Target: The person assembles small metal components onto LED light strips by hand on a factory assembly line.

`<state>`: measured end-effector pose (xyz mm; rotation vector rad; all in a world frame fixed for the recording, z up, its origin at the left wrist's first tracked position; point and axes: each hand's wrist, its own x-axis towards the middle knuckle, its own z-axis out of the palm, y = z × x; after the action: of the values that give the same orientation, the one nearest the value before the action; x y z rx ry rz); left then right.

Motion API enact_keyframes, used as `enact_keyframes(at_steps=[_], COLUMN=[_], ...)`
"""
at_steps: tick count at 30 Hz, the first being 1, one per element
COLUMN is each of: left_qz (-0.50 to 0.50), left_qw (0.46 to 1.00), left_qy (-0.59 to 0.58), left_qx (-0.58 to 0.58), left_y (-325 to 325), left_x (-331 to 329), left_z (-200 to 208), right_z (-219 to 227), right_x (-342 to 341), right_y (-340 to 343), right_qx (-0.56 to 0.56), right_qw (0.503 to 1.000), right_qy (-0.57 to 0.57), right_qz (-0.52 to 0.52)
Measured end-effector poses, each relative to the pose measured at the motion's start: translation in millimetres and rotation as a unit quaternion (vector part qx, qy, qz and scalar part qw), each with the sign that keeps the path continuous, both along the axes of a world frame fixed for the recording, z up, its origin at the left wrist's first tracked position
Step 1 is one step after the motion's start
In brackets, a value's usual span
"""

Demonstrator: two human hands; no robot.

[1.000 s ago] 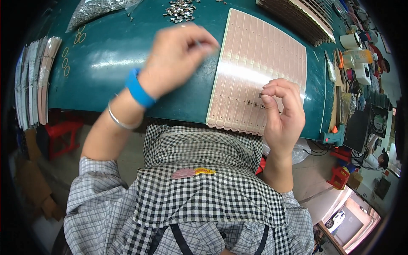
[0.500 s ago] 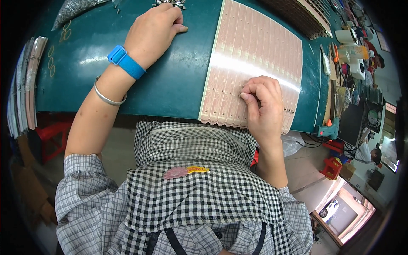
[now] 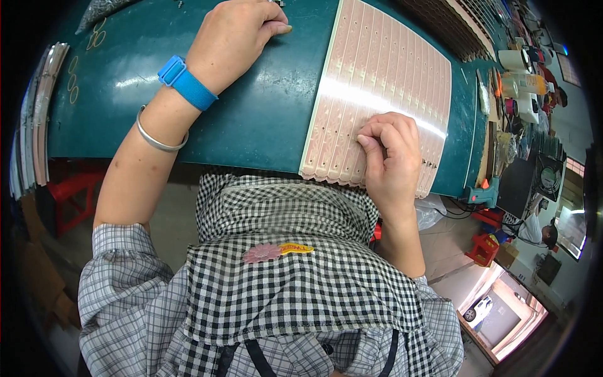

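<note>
A pale pink panel of narrow parallel strips, pierced by rows of small holes, lies on the green table. Over its near right part is my right hand, thumb and forefinger pinched together; whatever is between them is too small to make out. Just right of that hand, a few small dark parts sit on the strips. My left hand, with a blue wrist strap and a metal bangle on its arm, reaches to the far edge of view. Its fingers are curled in beside small metal parts, mostly out of frame; their tips are partly hidden.
Rubber bands and a bag of small grey pieces are at the left of the table. More stacked strips lie at the far right. A teal glue gun stands at the right edge, near bottles.
The view has shifted slightly, and most of the metal pile by my left hand has left the frame. My right hand keeps its pinch over nearly the same spot on the panel.
</note>
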<state>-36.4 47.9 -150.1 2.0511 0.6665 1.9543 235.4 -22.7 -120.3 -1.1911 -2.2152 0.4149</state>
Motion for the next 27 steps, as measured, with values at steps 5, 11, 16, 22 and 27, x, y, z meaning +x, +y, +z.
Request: enact_keyframes(at_steps=[5,11,16,22,27], left_qz=[0.193,0.189,0.187,0.166,0.094], left_qw=[0.905,0.907,0.901,0.907,0.929], left_qy=[0.246,0.239,0.249,0.227,0.186], left_qx=[-0.289,-0.292,-0.301,-0.312,-0.307], left_y=[-15,-16,-15,-17,-38], left_x=[0,1,2,4,10], left_z=[23,24,23,30,40], right_z=[1,3,3,-2,0], right_x=[-2,-4,-4,-9,-7], right_y=[0,0,1,1,-2], right_qx=[0.008,0.011,0.024,0.066,0.06], right_qw=[1.0,1.0,0.999,0.995,0.997], right_qy=[-0.01,-0.015,-0.029,-0.071,-0.057], right_qz=[-0.004,-0.006,0.0,0.006,0.004])
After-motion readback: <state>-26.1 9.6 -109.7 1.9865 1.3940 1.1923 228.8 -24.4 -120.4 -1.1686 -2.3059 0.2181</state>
